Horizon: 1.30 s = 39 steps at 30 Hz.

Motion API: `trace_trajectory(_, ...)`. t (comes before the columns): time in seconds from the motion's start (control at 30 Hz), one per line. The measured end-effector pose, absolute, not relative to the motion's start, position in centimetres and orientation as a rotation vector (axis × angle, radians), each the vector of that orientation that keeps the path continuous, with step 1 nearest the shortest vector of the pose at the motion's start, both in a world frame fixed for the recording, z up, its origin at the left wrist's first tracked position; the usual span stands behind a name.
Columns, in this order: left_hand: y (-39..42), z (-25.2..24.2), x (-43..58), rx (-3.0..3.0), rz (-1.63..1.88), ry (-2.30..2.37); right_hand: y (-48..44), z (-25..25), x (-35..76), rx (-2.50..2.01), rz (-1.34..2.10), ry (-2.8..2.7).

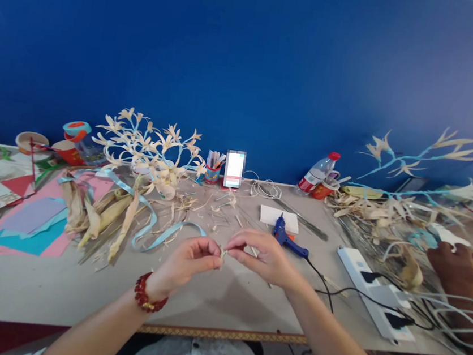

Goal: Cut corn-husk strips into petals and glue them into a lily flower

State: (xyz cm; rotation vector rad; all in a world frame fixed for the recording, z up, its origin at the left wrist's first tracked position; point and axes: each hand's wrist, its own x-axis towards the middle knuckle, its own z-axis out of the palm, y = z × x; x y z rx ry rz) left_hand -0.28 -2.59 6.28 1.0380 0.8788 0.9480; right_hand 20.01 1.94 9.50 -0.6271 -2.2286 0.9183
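In front of me, above the table, my left hand (188, 263) pinches a small pale piece of what looks like corn husk (223, 251) between thumb and fingertips. My right hand (264, 256) pinches the same piece from the other side, its fingertips almost meeting those of the left. Most of the piece is hidden by the fingers, so its exact shape is unclear. A blue hot glue gun (287, 237) lies just beyond my right hand. To the left of my left hand, a light blue ribbon (152, 219) curls beside dried corn husks (106, 217).
Husk flowers on blue stems (150, 145) stand at the back left. A phone (234, 168) leans near the wall beside a pen cup (213, 172). A bottle (318, 172), a power strip (371, 292) with cables, and another person's hand (454, 268) are on the right.
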Motion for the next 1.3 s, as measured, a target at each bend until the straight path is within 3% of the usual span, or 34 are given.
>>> trace_trajectory(0.53, -2.8, 6.0, -0.3, 1.473, 1.056, 1.069, 1.3, 9.7, 19.7, -0.805, 0.784, -2.405)
trace_trajectory(1.3, -3.2, 6.0, -0.1, 1.607, 1.164, 1.16, 0.9, 9.8, 18.9, -0.881, 0.695, -2.397)
